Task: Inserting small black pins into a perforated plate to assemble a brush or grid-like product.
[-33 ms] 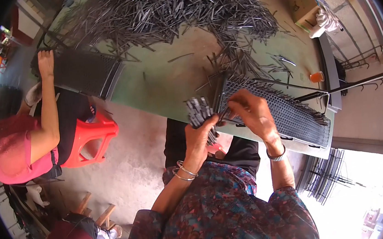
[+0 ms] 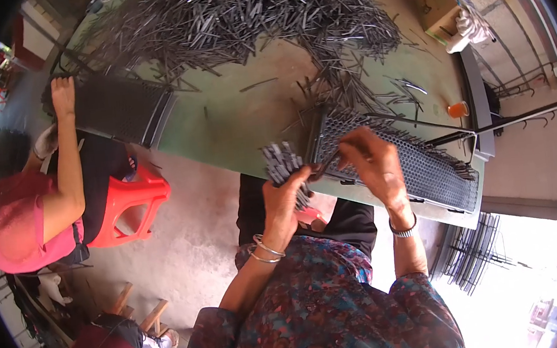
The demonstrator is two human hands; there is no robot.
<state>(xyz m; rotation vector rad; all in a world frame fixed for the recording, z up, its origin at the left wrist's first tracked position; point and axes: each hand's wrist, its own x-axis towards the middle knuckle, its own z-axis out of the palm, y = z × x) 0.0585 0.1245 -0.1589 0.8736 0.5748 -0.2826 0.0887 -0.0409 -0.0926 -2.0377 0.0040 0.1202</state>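
My left hand (image 2: 280,204) is closed around a bundle of thin dark strips (image 2: 282,161), their pale-edged ends fanning out above the thumb. My right hand (image 2: 377,168) is raised a little to the right, its thumb and fingers pinched on a single dark strip (image 2: 328,165) that reaches toward my left thumb. Just beyond my right hand lies a long grey perforated panel (image 2: 418,164) at the table's near edge. Many dark strips stand in a row along its far side. My right fingers overlap part of the panel in this view.
A large heap of loose dark strips (image 2: 250,16) covers the far part of the green table (image 2: 220,122). An orange cup (image 2: 458,110) and a cardboard box (image 2: 438,12) are at the right. On the left, a person in pink (image 2: 21,219) sits on a red stool (image 2: 137,201) by another dark panel (image 2: 118,109).
My right hand has shifted slightly, and the strip between my two hands shows more clearly. My left hand with its bundle is a little farther left in the view.
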